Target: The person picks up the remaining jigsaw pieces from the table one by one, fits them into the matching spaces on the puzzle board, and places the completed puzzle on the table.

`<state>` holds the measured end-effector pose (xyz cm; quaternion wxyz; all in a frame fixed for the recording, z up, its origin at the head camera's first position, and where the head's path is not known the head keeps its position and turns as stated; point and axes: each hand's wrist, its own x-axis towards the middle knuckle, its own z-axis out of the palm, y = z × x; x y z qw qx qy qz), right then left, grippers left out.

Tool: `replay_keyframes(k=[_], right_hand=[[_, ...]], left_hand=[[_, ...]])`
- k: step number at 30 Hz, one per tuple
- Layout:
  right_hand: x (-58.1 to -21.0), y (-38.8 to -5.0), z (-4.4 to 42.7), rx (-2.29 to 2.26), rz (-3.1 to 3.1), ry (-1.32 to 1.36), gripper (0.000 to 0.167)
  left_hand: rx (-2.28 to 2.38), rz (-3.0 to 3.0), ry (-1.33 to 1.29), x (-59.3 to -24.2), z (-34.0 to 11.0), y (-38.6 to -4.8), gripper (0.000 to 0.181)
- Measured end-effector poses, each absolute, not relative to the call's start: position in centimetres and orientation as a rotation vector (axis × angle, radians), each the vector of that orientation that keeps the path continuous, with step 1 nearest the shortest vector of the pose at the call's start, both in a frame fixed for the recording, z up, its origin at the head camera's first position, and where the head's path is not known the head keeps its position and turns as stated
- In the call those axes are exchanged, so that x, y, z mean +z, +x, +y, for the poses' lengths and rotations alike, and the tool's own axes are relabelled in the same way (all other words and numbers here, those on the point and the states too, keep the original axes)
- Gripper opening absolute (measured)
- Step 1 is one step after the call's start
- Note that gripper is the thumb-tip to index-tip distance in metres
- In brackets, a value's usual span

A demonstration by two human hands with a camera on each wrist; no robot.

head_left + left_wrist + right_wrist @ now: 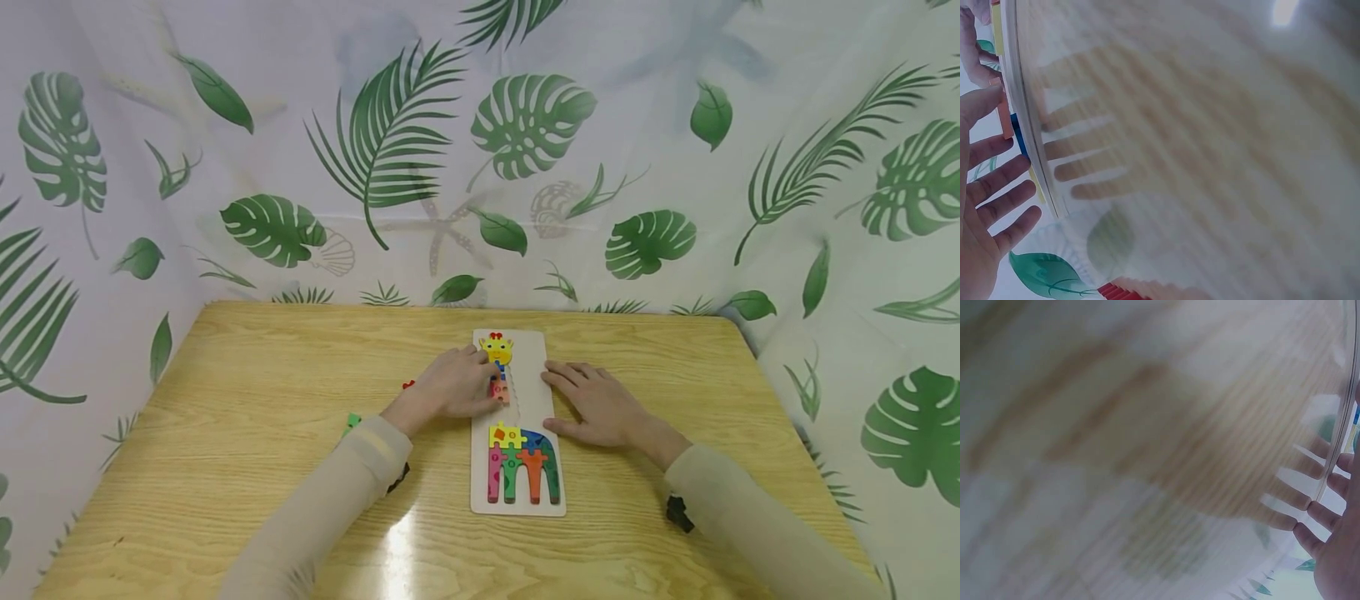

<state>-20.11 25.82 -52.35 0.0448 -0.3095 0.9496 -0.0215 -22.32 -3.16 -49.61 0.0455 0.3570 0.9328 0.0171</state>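
Note:
A white giraffe puzzle board (pixel 532 358) lies upright along the table, seen edge-on in the left wrist view. My left hand (pixel 453 383) pinches a salmon-pink puzzle piece (pixel 1004 112) between thumb and index finger, at the neck of the giraffe; its other fingers are spread. Just above it sit a blue piece (pixel 500 366) and the yellow giraffe head (pixel 497 350). Lower on the board, yellow, blue, pink, green and orange pieces form the body and legs. With fingers extended, my right hand (pixel 600 408) touches the board's right edge.
Left of the board, a green piece (pixel 352 422) and a red piece (pixel 408 384) lie on the wooden table (pixel 247 417), both partly hidden by my left arm. A leaf-patterned cloth (pixel 660 167) hangs behind and along both sides.

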Motion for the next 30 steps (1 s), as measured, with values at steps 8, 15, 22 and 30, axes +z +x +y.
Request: replay_keyframes(k=[8,15,22,30], right_hand=[[-52.24,-20.13,25.82,-0.065,2.891,-0.941,0.086],[-52.40,-20.20,25.98,-0.057,2.903,-0.955,0.086],[-52.28,-20.26,25.97,-0.061,2.900,-0.947,0.086],[-52.27,-20.50,25.99,-0.059,2.890,-0.948,0.088]], left_hand=[[0.009,2.847,1.124,-50.05,-3.11,-22.63,0.056],[0.026,2.841,1.110,-50.22,-3.04,-22.80,0.056],[0.030,2.844,1.110,-50.15,-2.95,-22.79,0.055],[0.011,2.836,1.089,-49.84,-2.89,-22.74,0.058]])
